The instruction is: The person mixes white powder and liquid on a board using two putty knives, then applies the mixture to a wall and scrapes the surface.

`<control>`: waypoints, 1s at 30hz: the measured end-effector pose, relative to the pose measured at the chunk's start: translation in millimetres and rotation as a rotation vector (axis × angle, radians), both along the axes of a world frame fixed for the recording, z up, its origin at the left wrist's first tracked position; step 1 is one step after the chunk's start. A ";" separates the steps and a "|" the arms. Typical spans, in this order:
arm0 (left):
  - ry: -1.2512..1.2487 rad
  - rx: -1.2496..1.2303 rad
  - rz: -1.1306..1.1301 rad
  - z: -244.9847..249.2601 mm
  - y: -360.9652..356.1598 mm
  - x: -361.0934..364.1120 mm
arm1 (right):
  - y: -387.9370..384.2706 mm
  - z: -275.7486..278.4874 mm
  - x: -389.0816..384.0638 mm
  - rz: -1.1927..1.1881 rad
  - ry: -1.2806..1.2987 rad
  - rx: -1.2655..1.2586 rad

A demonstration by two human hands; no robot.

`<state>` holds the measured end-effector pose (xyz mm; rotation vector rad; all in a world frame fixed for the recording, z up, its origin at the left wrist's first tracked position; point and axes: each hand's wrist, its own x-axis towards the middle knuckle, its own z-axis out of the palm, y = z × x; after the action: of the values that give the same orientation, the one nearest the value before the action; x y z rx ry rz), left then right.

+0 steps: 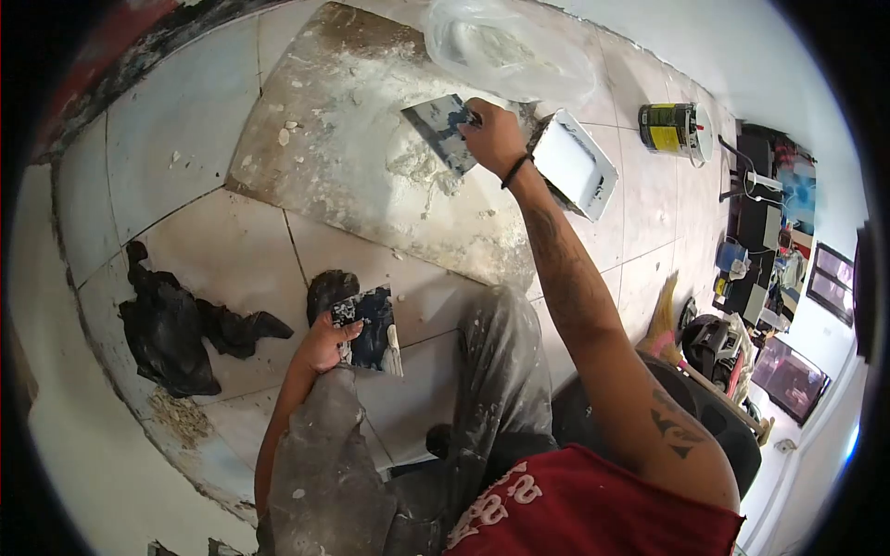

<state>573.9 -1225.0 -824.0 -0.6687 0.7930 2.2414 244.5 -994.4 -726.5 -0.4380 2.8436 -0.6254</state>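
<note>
My right hand (pixel 494 135) is closed on the handle of a wide putty knife (pixel 436 125), whose blade lies over a heap of wet white plaster (pixel 413 162). That plaster sits on a stained board (pixel 324 190) spread with white powder. In my left hand (pixel 329 341), resting by my knee, is a second putty knife (pixel 378 324) with dark smears and some white paste along its edge. Just right of my right hand stands a tray (pixel 577 165) with white liquid in it.
A clear plastic bag (pixel 510 46) of white powder rests at the board's far edge. A paint bucket (pixel 675 130) stands to the right on the tiled floor (pixel 176 167). Black cloth (pixel 171 334) lies at the left near the wall. A broom (pixel 664 310) is at the right.
</note>
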 end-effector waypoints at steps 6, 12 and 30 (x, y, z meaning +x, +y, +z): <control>-0.027 -0.005 -0.003 -1.7 -0.7 -0.9 | 16.5 9.6 31.0 0.278 0.174 0.030; -0.011 -0.026 0.020 0.6 5.2 0.4 | 35.3 31.7 44.2 0.156 0.268 -0.035; 0.346 -0.558 -0.210 -8.7 10.8 -15.1 | 234.9 -20.8 -59.3 -0.102 -0.168 0.311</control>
<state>558.9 -1214.2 -832.7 -0.4146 1.6165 1.9677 185.2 -759.5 -747.3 -0.1799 2.7462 -0.2157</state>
